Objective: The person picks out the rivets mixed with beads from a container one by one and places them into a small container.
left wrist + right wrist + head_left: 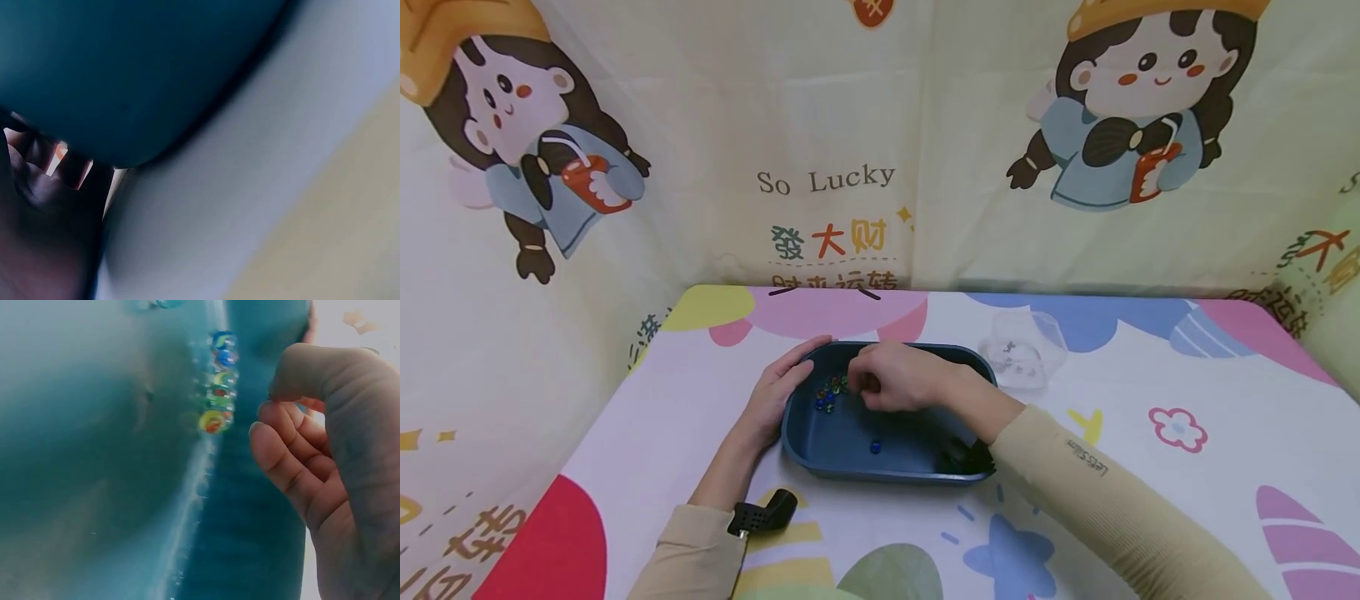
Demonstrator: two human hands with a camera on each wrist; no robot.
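Note:
A dark blue plastic tub (917, 477) sits on the table. Along its left end, a cluster of glass marbles (829, 392) lies inside, shown in a row in the right wrist view; a blue marble (876, 447) lies apart near the front. My left hand (772, 400) grips the tub's left end, thumb near the rim and fingers along the outer wall. Over the tub, my right hand (898, 377) is beside the cluster, fingers curled toward the thumb (300, 372). No marble shows at its fingertips, but the inside of the hand is partly hidden.
A clear plastic container (1022, 354) stands just behind the tub's right end. Dark wrist devices are on the left wrist (763, 512) and under the right wrist (966, 457). A printed cloth (970, 208) hangs behind the patterned tabletop (1112, 492).

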